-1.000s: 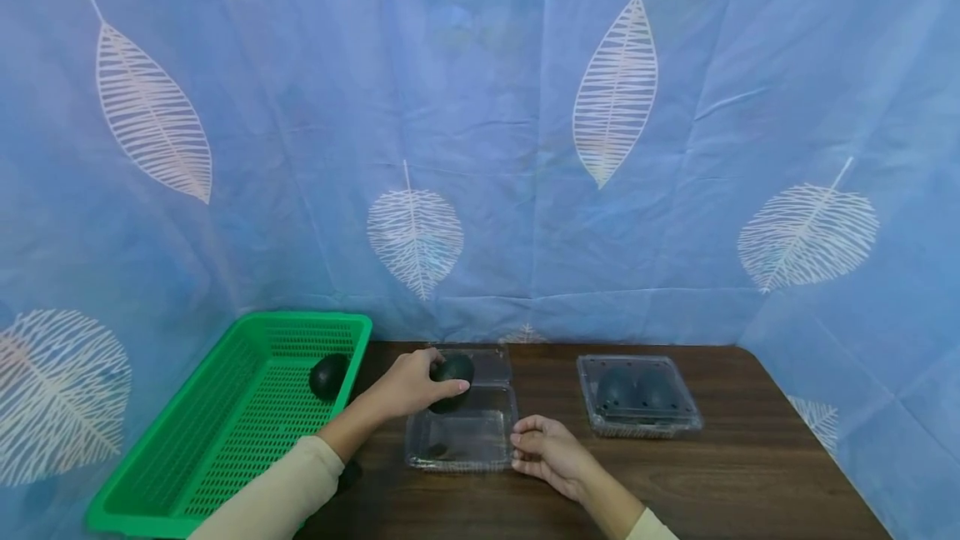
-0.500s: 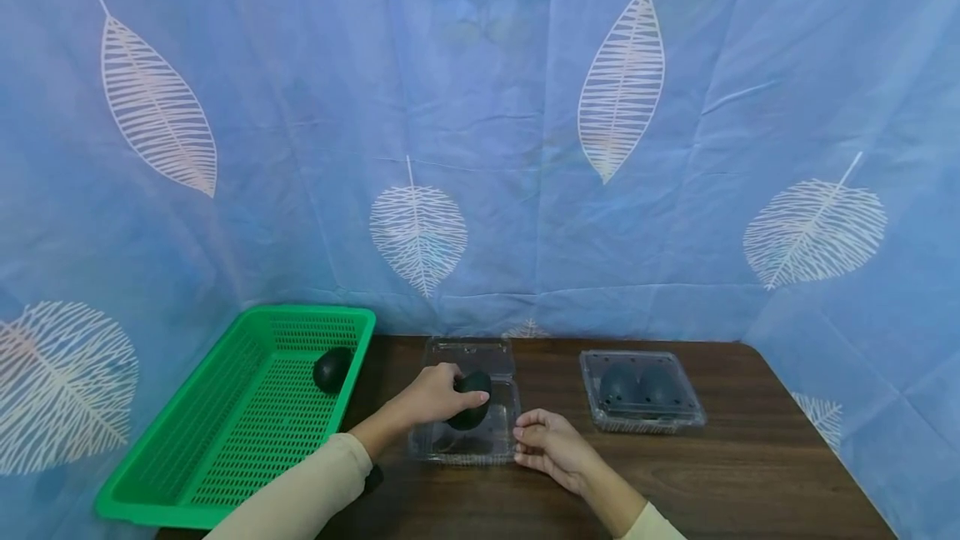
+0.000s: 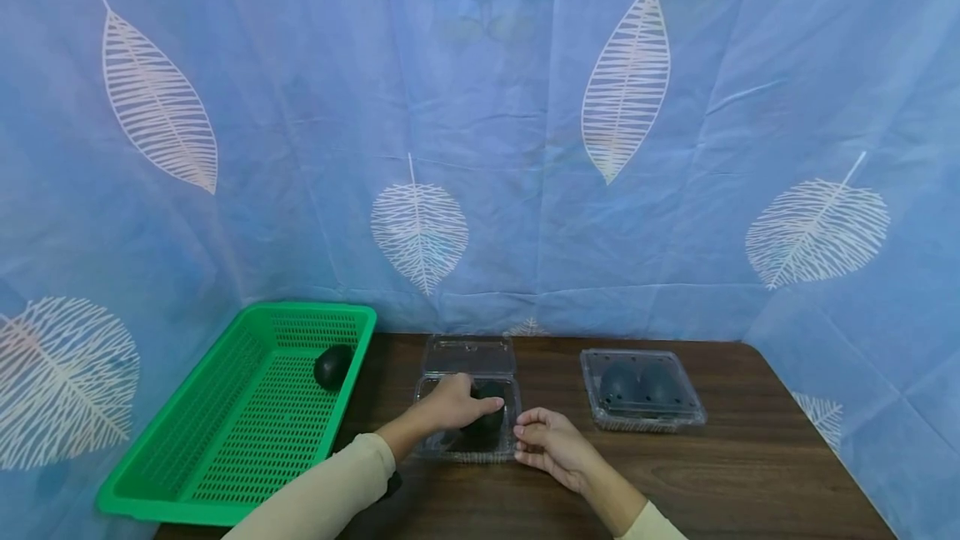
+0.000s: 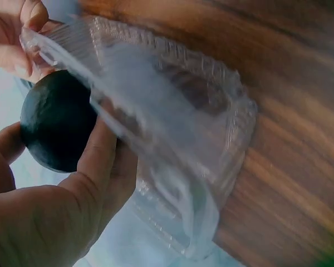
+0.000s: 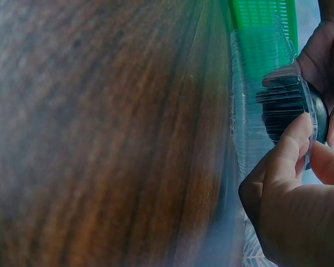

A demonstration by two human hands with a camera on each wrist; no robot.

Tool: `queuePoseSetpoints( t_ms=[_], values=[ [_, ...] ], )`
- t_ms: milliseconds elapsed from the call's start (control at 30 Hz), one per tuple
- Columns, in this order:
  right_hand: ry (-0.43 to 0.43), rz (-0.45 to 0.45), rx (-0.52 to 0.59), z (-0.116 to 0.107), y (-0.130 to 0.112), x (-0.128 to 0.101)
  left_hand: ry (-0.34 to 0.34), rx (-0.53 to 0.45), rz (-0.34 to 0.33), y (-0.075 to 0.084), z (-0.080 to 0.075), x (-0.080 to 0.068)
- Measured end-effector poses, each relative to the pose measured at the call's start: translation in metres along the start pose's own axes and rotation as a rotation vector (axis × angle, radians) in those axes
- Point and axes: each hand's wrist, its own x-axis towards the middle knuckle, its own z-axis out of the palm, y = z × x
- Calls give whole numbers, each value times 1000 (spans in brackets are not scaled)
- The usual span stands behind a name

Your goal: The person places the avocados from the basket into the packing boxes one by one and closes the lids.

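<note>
In the head view, my left grip (image 3: 453,404) holds 1 dark oval object (image 3: 483,426) in the open clear box (image 3: 480,457). Left wrist: my fingers (image 4: 99,146) curl round it. Right wrist: my right grip (image 5: 295,194) pinches the rim (image 5: 305,92), the object partly below.

I list one green perforated basket (image 3: 262,415), at left, with one dark rounded fruit (image 3: 332,367) near its right wall; one closed clear box (image 3: 641,422), at right, holding two dark ovals (image 3: 618,383); one brown wood-grain table (image 3: 750,448); one blue cloth (image 3: 495,240) behind, printed with pale leaves (image 3: 420,232).
</note>
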Motion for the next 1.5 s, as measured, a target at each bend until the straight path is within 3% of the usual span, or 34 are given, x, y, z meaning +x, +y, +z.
queuePoseSetpoints(
  t_ms=[200, 467, 900, 1233, 1500],
  values=[
    [-16, -11, -3, -1, -1, 0, 13, -92, -14, 2, 8, 1],
    [-6, -7, -8, 1, -3, -1, 38, -127, -31, 1, 15, 2],
    [-15, 4, 4, 2, -1, -3, 49, -149, -48, -5, 28, 4],
    [-10, 5, -1, 2, -1, -3, 46, -94, -83, -7, 27, 9],
    [-7, 6, -3, 3, -2, -2, 37, -104, -117, -6, 24, 9]
  ],
)
